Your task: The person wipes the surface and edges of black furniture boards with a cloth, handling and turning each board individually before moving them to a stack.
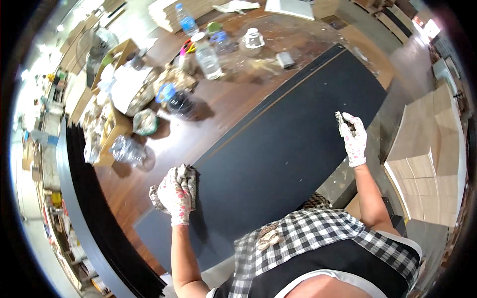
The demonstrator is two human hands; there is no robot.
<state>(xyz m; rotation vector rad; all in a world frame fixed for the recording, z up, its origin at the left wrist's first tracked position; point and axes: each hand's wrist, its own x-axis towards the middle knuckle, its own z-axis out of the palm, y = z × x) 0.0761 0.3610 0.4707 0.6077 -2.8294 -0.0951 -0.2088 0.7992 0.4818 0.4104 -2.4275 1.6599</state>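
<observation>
A long dark board (pixel 268 159) lies at a slant across the table in front of me. My left hand (pixel 177 196), in a white glove with pinkish spots, is closed on a bunched patterned rag (pixel 158 200) at the board's left edge. Over the right part of the board is my right hand (pixel 355 141), gloved alike. Its fingers are bent around a small, narrow, mottled grey-white piece (pixel 340 121), whose kind I cannot make out.
The brown table (pixel 223 104) carries a clear bottle (pixel 208 62), a dark bottle with a blue top (pixel 179 103), a crumpled clear bottle (pixel 128 150) and a grey block (pixel 285 60). Dark panels (pixel 99 208) stand at left; stacked brown boards (pixel 422 164) stand at right.
</observation>
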